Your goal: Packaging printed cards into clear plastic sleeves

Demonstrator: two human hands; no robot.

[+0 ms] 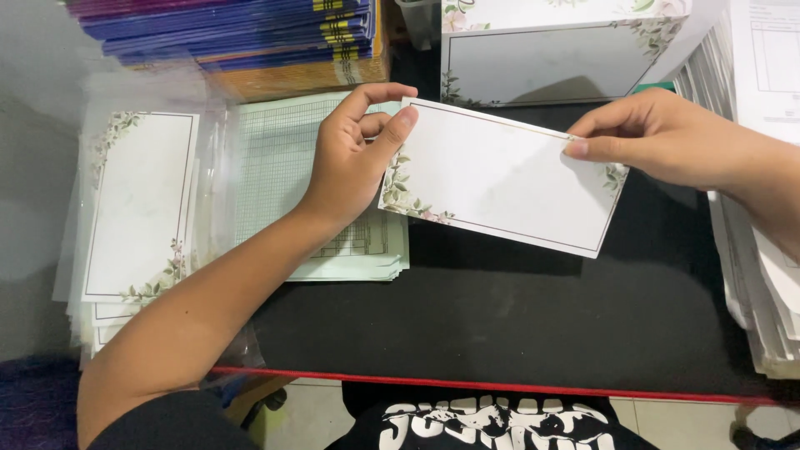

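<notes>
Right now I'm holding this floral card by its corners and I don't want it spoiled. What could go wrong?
1. The floral card is pinched only at its edges by the left hand and right hand, above the black table; it could bend or crease.
2. Fingertips pressing its white face may leave smudges.
3. The left forearm lies over the stack of green grid sheets, beside the card stack, and could nudge them.
</notes>
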